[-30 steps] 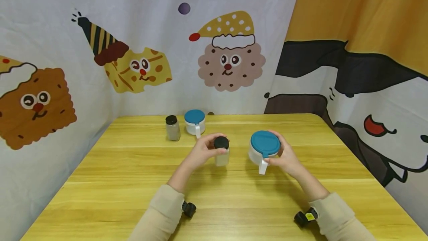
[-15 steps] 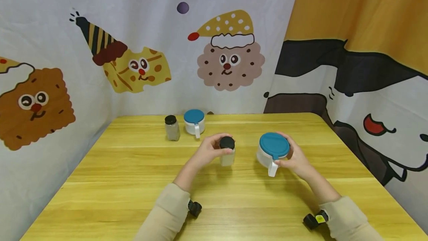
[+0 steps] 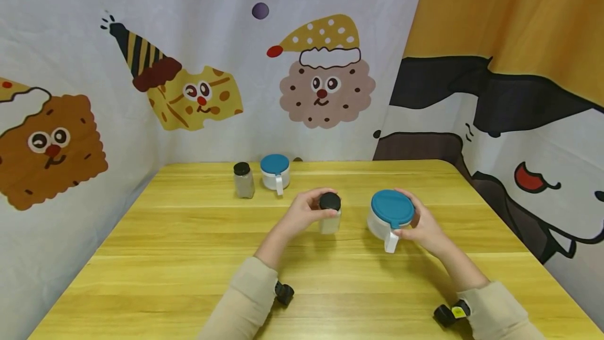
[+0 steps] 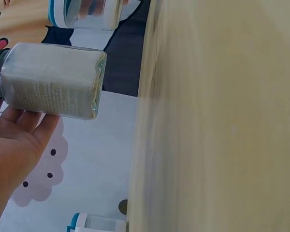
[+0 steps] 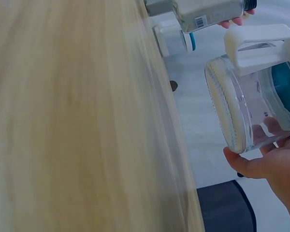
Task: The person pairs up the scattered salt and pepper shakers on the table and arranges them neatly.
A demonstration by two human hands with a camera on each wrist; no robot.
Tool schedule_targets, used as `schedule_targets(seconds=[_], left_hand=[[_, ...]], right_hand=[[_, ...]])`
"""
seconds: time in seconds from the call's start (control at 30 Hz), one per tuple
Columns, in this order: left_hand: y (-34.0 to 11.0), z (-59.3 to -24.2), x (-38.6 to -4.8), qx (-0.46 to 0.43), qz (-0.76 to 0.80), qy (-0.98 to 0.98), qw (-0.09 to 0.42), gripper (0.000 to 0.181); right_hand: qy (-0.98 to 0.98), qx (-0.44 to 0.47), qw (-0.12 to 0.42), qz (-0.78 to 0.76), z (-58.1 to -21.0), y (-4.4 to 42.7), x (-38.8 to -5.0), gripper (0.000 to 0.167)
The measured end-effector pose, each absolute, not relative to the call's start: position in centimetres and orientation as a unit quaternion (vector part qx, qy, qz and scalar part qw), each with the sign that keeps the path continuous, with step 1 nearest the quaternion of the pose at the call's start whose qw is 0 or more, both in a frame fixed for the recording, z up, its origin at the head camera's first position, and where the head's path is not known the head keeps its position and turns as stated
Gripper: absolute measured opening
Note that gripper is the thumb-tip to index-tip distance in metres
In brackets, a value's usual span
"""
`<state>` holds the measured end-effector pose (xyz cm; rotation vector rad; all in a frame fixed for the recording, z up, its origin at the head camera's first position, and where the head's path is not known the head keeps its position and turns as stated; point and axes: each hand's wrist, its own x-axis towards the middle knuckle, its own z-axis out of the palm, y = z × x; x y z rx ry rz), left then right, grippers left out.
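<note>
My left hand grips a small clear jar near its black lid, over the middle of the table. In the left wrist view this jar shows pale contents and hangs above the tabletop. To its right, my right hand holds a round clear canister with a blue lid and white handle, slightly tilted. The right wrist view shows the canister's cream base lifted off the table, its thumb side gripped low. A gap separates jar and canister.
A second black-lidded jar and a second blue-lidded canister stand side by side at the back left of the wooden table. A printed cartoon curtain hangs behind the table's back edge.
Both hands have shifted to the right, carrying the jar and the canister along. The canister has also come slightly nearer. The two items at the back have stayed put.
</note>
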<state>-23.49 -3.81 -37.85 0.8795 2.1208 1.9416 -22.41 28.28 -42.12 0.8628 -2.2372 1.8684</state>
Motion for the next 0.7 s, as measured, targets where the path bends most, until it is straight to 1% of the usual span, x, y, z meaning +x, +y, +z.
schedule_targets(seconds=[0.23,0.47,0.7], left_hand=[[-2.8,-40.3,-25.3,0.275,0.647,0.707,0.074,0.043],[-2.0,-40.4,-25.3,0.280,0.653,0.701,0.062,0.041],[-1.4,-40.4,-25.3,0.279,0.658,0.697,0.066,0.040]], right_hand=[[-0.737,0.290,0.048,0.608,-42.0,28.9,-22.4,0.089],[-0.730,0.300,0.040,0.613,-42.0,29.6,-22.7,0.088],[-0.729,0.301,0.024,0.615,-42.0,30.0,-22.9,0.087]])
